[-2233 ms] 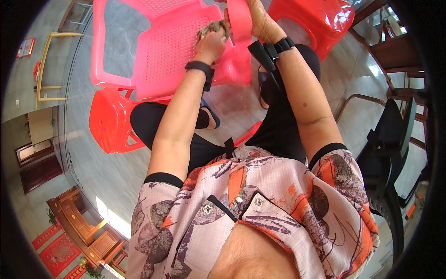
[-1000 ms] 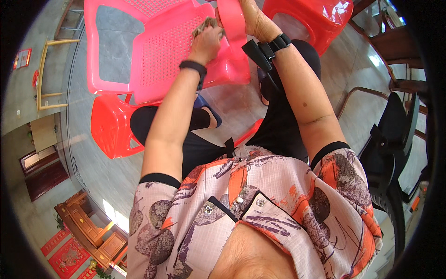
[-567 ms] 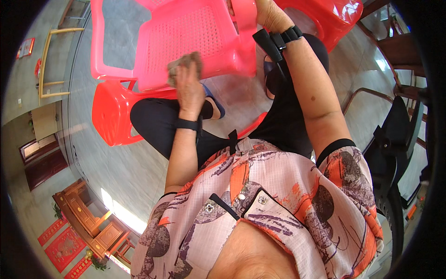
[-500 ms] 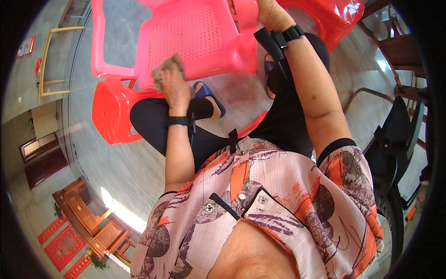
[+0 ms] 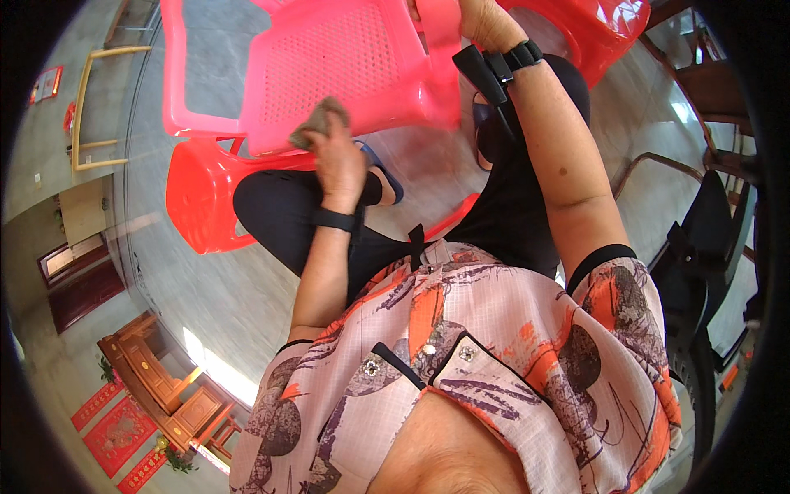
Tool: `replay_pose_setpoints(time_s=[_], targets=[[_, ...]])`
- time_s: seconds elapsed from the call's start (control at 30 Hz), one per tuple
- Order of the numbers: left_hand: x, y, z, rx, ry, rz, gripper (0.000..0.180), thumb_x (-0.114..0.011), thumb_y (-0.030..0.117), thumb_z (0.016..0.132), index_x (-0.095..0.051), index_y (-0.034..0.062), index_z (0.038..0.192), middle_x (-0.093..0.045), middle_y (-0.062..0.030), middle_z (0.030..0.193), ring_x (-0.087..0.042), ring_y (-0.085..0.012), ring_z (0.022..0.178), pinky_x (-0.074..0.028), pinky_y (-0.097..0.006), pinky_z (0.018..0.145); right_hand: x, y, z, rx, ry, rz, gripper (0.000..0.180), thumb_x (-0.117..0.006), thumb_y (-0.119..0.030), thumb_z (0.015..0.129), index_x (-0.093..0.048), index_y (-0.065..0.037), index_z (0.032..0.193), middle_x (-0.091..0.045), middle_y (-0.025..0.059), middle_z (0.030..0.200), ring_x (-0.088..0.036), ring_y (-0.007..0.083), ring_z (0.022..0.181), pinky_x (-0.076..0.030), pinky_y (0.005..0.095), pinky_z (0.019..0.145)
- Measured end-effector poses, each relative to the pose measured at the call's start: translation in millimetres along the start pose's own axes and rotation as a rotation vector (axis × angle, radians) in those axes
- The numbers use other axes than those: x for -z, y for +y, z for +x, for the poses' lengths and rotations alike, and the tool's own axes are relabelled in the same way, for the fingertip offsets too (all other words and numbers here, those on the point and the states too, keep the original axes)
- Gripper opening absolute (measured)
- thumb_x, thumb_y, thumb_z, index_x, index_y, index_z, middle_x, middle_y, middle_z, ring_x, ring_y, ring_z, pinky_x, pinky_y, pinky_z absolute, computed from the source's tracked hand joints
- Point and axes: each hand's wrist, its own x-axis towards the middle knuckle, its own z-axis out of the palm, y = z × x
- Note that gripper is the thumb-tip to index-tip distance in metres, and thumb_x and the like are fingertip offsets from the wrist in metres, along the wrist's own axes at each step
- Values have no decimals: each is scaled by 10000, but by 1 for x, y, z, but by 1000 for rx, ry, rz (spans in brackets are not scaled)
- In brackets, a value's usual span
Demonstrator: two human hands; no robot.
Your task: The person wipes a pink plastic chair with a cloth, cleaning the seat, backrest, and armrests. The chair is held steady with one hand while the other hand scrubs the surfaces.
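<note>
A pink plastic chair point(image 5: 329, 66) with a perforated seat lies tipped in front of me. My left hand point(image 5: 339, 160) is closed on a crumpled grey-brown cloth point(image 5: 317, 123) and presses it against the near edge of the chair's seat. My right hand point(image 5: 485, 20) grips the chair's right side near the top of the picture; only its wrist part shows, with a black band and a black strap-on device. My black-trousered legs are below the chair.
A red plastic chair point(image 5: 202, 193) lies on the grey floor at my left, another red chair point(image 5: 601, 29) at the upper right. A black office chair point(image 5: 708, 247) stands at the right. Wooden furniture point(image 5: 156, 379) and a yellow frame point(image 5: 90, 107) lie at the left.
My left hand has drawn the cloth from the chair's upper middle down and left to the near edge of the seat. My right hand has kept its hold on the chair's side.
</note>
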Motion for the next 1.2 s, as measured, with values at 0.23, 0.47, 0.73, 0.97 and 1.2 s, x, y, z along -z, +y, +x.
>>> replay_pose_setpoints(time_s=[0.23,0.47,0.73,0.97,1.2], targets=[[-7,117,-37,-315,-3,152,638,-641,79,814,-524,97,1441,-505,-389,1343,-578,-439,1131,-503,-490,936,-4,-3,-3,4,26,-24,550,-560,-528,968,-631,-7,1130,-728,132,935,-690,272,736,-576,393,664],[-13,34,-10,-257,151,251,559,-623,117,836,-562,86,1391,-586,-232,1317,-519,-438,1277,-411,-581,1053,-3,-6,-6,-24,-22,24,572,-559,-521,970,-610,8,1180,-731,140,947,-695,283,752,-583,415,682],[35,-74,60,282,27,352,392,-577,152,918,-615,69,1300,-605,-211,1342,-500,-440,1317,-399,-578,1090,-8,-6,-5,-39,60,18,591,-559,-553,959,-620,-3,1166,-729,133,953,-688,275,755,-569,419,664],[22,-14,33,-163,44,166,305,-569,28,846,-669,80,1130,-669,-279,1008,-644,-478,976,-535,-572,830,5,-4,1,-59,-59,-13,555,-559,-553,961,-650,-30,1123,-727,123,942,-681,263,742,-560,410,654],[-4,71,59,-637,-26,-183,328,-577,95,909,-623,40,1229,-661,-235,1078,-575,-482,1107,-477,-559,940,-8,3,-1,11,44,66,516,-561,-514,973,-651,-23,1103,-734,125,995,-702,273,851,-578,416,809]])
